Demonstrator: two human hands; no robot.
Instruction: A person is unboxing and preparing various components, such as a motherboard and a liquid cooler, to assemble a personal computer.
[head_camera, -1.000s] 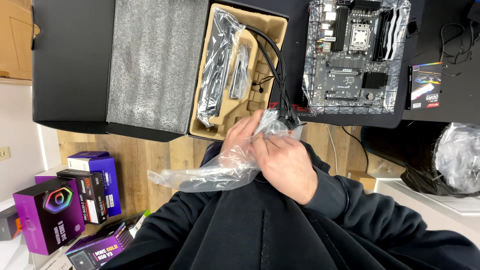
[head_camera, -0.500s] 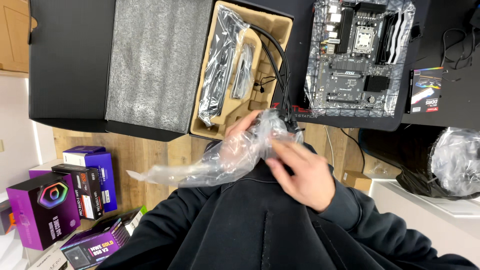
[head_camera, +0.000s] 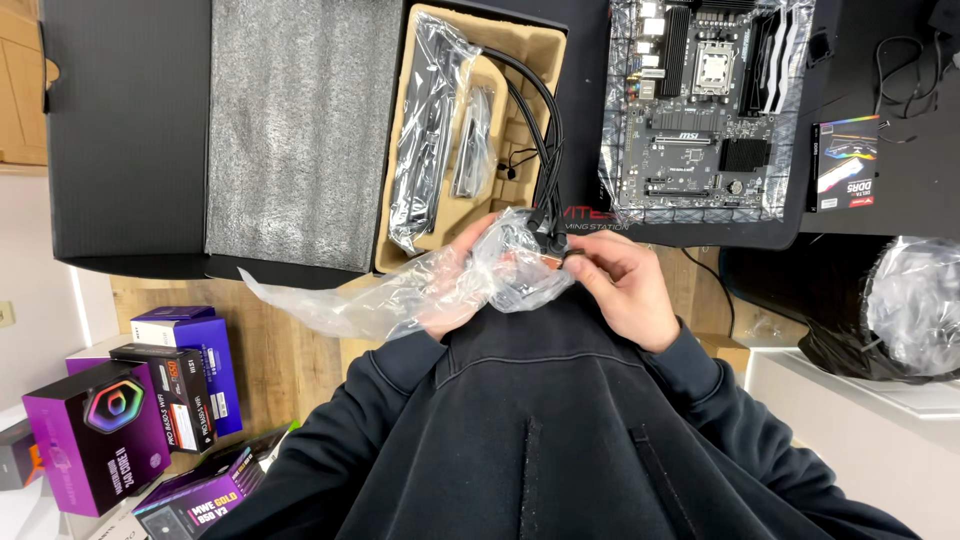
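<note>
My left hand (head_camera: 452, 285) holds a crumpled clear plastic bag (head_camera: 400, 290) close to my chest, its fingers partly hidden under the film. My right hand (head_camera: 625, 285) grips the bag's right end, where a small dark part sits inside the plastic. Black hoses (head_camera: 545, 130) run from that part up into the brown cardboard tray (head_camera: 535, 55). In the tray lies a long plastic-wrapped radiator (head_camera: 430, 130). The bag's loose tail stretches left over the table edge.
An open black box with a grey foam lid (head_camera: 295, 130) sits left of the tray. A motherboard (head_camera: 700, 110) on clear wrap lies to the right, beside a small memory package (head_camera: 845, 165). Purple and black boxes (head_camera: 110, 420) stand at lower left, and a bagged item (head_camera: 915, 305) at right.
The bag has been drawn lower and spread out to the left. My right hand has shifted from the top of the bag to its right end.
</note>
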